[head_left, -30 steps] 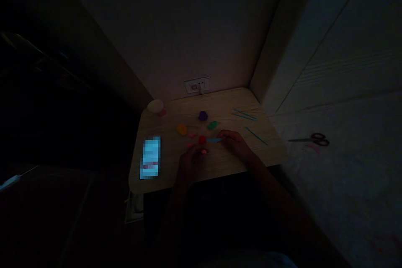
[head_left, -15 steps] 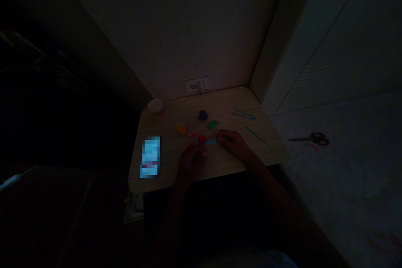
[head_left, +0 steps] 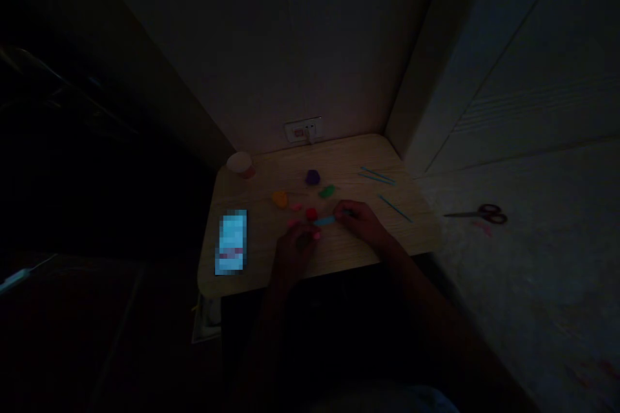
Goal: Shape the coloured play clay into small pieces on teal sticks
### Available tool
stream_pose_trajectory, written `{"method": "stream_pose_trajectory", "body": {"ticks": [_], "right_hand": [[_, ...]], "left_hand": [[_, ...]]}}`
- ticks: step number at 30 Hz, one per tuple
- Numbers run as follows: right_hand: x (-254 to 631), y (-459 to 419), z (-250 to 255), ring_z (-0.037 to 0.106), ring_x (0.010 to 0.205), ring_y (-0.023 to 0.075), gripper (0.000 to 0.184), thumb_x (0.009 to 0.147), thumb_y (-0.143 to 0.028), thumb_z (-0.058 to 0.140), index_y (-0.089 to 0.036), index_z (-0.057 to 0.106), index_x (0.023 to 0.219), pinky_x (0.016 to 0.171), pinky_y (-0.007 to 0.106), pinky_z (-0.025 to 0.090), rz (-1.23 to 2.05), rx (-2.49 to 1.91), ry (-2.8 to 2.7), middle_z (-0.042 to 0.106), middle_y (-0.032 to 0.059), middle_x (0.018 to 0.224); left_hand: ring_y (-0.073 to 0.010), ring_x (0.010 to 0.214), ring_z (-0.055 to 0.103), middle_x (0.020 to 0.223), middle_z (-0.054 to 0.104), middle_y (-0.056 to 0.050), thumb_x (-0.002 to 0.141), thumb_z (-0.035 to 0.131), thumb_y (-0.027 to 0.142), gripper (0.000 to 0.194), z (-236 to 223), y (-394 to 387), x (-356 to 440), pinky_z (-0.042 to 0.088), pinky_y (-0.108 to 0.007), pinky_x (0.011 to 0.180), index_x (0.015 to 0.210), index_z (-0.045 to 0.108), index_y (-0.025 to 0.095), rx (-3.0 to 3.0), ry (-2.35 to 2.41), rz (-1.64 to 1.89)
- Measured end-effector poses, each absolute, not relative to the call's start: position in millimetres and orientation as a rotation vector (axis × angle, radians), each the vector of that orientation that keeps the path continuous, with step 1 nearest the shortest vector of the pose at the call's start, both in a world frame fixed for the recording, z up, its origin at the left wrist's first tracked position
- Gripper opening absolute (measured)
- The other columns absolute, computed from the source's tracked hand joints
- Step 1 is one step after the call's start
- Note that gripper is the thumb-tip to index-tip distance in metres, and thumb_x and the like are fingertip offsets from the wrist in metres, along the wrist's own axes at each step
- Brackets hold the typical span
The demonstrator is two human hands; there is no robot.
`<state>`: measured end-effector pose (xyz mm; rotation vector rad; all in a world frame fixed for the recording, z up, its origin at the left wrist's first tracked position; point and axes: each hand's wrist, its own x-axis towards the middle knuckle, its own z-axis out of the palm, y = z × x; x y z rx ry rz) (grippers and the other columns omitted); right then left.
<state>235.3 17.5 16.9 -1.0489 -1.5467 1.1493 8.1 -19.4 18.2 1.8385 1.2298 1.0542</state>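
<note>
My right hand (head_left: 362, 219) is closed on one end of a flat blue strip-like tool (head_left: 324, 221), probably plastic, whose other end points left. Close to that end, my left hand (head_left: 292, 249) pinches a small pink lump (head_left: 316, 235) that looks like modelling clay. A red lump (head_left: 311, 213) lies just beyond the tool. Farther back are a green lump (head_left: 327, 191), a purple lump (head_left: 312, 177) and an orange lump (head_left: 279, 199). Small pink pieces (head_left: 296, 207) rest between the orange and red ones. The light is very dim.
A lit phone (head_left: 231, 242) lies at the table's left, with a paper cup (head_left: 239, 163) behind it. Thin blue sticks (head_left: 395, 208) lie on the right of the wooden table (head_left: 271, 264). Scissors (head_left: 484, 213) are on the floor to the right. A wall socket (head_left: 303, 130) is behind.
Both hands stay almost in place. The pink lump in my left hand shows a little more clearly, and the scene looks slightly brighter.
</note>
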Motion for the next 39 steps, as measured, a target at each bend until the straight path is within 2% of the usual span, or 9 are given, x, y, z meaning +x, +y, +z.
{"method": "stream_pose_trajectory", "body": {"ticks": [3, 8, 15, 22, 25, 30, 34, 36, 39], "right_hand": [[235.4, 17.1, 17.9, 0.057, 0.074, 0.0183, 0.026, 0.089, -0.046, 0.065, -0.021, 0.066, 0.079, 0.072, 0.03, 0.043, 1.141, -1.059, -1.546, 0.064, 0.0013, 0.076], [234.6, 17.4, 17.8, 0.058, 0.076, 0.0185, 0.023, 0.088, -0.042, 0.066, -0.021, 0.067, 0.079, 0.074, 0.03, 0.044, 1.136, -1.057, -1.544, 0.066, 0.0016, 0.077], [235.7, 18.1, 15.4, 0.059, 0.077, 0.0184, 0.024, 0.09, -0.042, 0.065, -0.021, 0.067, 0.08, 0.075, 0.03, 0.045, 1.132, -1.053, -1.563, 0.066, 0.0014, 0.078], [236.3, 18.2, 14.8, 0.059, 0.075, 0.0184, 0.025, 0.09, -0.045, 0.065, -0.022, 0.067, 0.08, 0.072, 0.03, 0.045, 1.13, -1.059, -1.558, 0.066, 0.0015, 0.078], [236.2, 17.9, 15.4, 0.059, 0.076, 0.0181, 0.023, 0.089, -0.043, 0.065, -0.021, 0.067, 0.08, 0.073, 0.03, 0.045, 1.123, -1.061, -1.556, 0.066, 0.0013, 0.078], [235.9, 17.3, 16.5, 0.059, 0.076, 0.0177, 0.022, 0.089, -0.041, 0.064, -0.021, 0.066, 0.08, 0.074, 0.03, 0.045, 1.124, -1.073, -1.559, 0.067, 0.0012, 0.078], [236.3, 18.0, 15.1, 0.058, 0.076, 0.018, 0.022, 0.088, -0.042, 0.065, -0.021, 0.067, 0.08, 0.073, 0.03, 0.045, 1.12, -1.065, -1.558, 0.066, 0.0013, 0.078], [236.6, 18.6, 14.0, 0.058, 0.075, 0.018, 0.023, 0.088, -0.042, 0.065, -0.021, 0.068, 0.08, 0.073, 0.03, 0.045, 1.122, -1.063, -1.556, 0.066, 0.0012, 0.077], [237.0, 19.3, 12.9, 0.058, 0.075, 0.0181, 0.023, 0.089, -0.042, 0.066, -0.021, 0.068, 0.079, 0.072, 0.03, 0.045, 1.121, -1.059, -1.56, 0.065, 0.0012, 0.076]], "left_hand": [[-0.0202, 0.093, 0.072, 0.099, 0.076, -0.005, 0.09, 0.071, 0.028, 0.009, 18.9, -18.3, 7.4, 0.059, -0.034, 0.088, 0.096, 0.071, 0.021, 1.878, 1.256, 1.064], [-0.0235, 0.098, 0.073, 0.099, 0.079, -0.006, 0.092, 0.069, 0.029, 0.011, 20.4, -16.9, 5.6, 0.056, -0.041, 0.099, 0.092, 0.077, 0.022, 1.961, 1.229, 1.079], [-0.0236, 0.093, 0.076, 0.097, 0.081, -0.007, 0.095, 0.065, 0.035, 0.02, 23.2, -18.2, 5.7, 0.06, -0.038, 0.09, 0.093, 0.079, 0.02, 1.893, 1.26, 1.024], [-0.025, 0.108, 0.074, 0.113, 0.08, -0.007, 0.1, 0.057, 0.031, 0.025, 18.4, -17.2, 4.9, 0.052, -0.045, 0.11, 0.105, 0.08, 0.023, 1.929, 1.22, 1.042], [-0.0241, 0.106, 0.074, 0.11, 0.08, -0.007, 0.096, 0.062, 0.03, 0.019, 17.2, -16.7, 4.7, 0.054, -0.043, 0.106, 0.102, 0.079, 0.023, 1.952, 1.231, 1.079], [-0.0225, 0.088, 0.073, 0.087, 0.077, -0.003, 0.085, 0.075, 0.034, 0.014, 19.9, -18.0, 5.7, 0.058, -0.038, 0.092, 0.081, 0.073, 0.021, 1.895, 1.297, 1.123], [-0.0197, 0.077, 0.072, 0.083, 0.077, -0.004, 0.097, 0.058, 0.033, 0.024, 20.4, -19.2, 5.4, 0.059, -0.032, 0.077, 0.086, 0.075, 0.019, 1.781, 1.26, 1.038], [-0.0206, 0.081, 0.073, 0.086, 0.078, -0.005, 0.099, 0.054, 0.031, 0.027, 19.4, -18.8, 5.3, 0.06, -0.034, 0.081, 0.09, 0.077, 0.019, 1.78, 1.248, 1.051], [-0.0223, 0.093, 0.074, 0.097, 0.08, -0.006, 0.095, 0.062, 0.028, 0.016, 17.8, -17.6, 5.5, 0.059, -0.037, 0.091, 0.092, 0.077, 0.021, 1.815, 1.224, 1.099]]}}
